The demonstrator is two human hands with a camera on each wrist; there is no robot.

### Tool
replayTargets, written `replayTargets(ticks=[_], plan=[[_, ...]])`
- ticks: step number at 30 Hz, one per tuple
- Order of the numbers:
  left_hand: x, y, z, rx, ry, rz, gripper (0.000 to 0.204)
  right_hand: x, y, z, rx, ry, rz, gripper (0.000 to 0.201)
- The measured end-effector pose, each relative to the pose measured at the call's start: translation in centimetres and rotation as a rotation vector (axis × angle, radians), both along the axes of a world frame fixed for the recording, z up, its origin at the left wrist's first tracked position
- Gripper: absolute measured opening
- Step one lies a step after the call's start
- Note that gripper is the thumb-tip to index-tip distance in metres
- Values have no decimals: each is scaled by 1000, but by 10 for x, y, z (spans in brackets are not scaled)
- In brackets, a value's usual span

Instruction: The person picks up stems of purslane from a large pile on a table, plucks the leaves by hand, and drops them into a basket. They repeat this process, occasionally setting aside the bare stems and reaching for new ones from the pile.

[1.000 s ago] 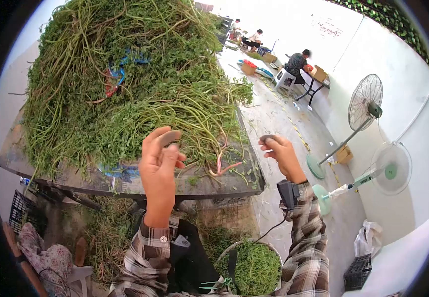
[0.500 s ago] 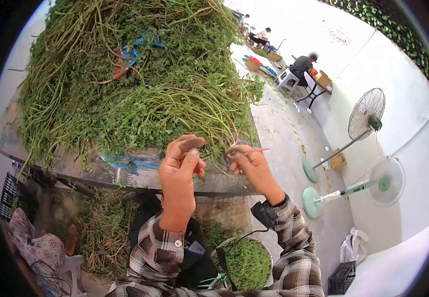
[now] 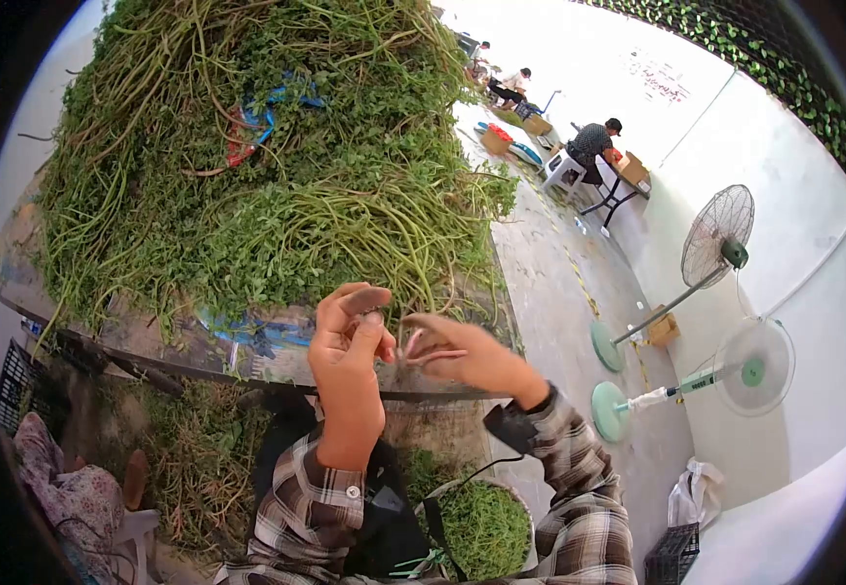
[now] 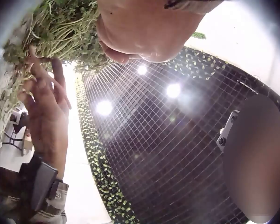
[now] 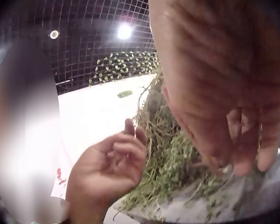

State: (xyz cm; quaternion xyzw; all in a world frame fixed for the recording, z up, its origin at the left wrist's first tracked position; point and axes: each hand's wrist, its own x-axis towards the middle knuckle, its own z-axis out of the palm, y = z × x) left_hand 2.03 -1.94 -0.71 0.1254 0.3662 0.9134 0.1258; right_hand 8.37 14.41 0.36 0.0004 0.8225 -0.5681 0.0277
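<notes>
Close over the table's near edge, my right hand holds a bent pinkish stem. In the left wrist view the stem runs along the fingers of the right hand. Just to its left my left hand is raised with loosely curled fingers, thumb near the index finger, whose tip looks dark grey. Nothing shows plainly in the left hand in the right wrist view. Beyond both hands, a large heap of leafy green stems covers most of the dark table.
Below the table's edge stands a round tub of cut greens. Loose stems cover the floor at left, near a seated person's flowered clothing. Two standing fans and a black crate are at right. Other people sit farther back.
My right hand has moved left from beyond the table's right corner, picked up the pinkish stem from the tabletop and brought it beside the left hand. The left hand has shifted slightly right.
</notes>
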Motion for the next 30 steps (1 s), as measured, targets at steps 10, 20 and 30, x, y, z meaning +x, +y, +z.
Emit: replayTargets(ticks=[10,20,30], plan=[[2,2,3,-30,-3,-5,25,-72,151,22,-135,262,-705,47],[-2,0,1,-39,-28,-42,27,-116,150,25,-89,142,-650,10],[2,4,-1,-62,-4,-73,23,-83,106,44,-212,142,-510,10]])
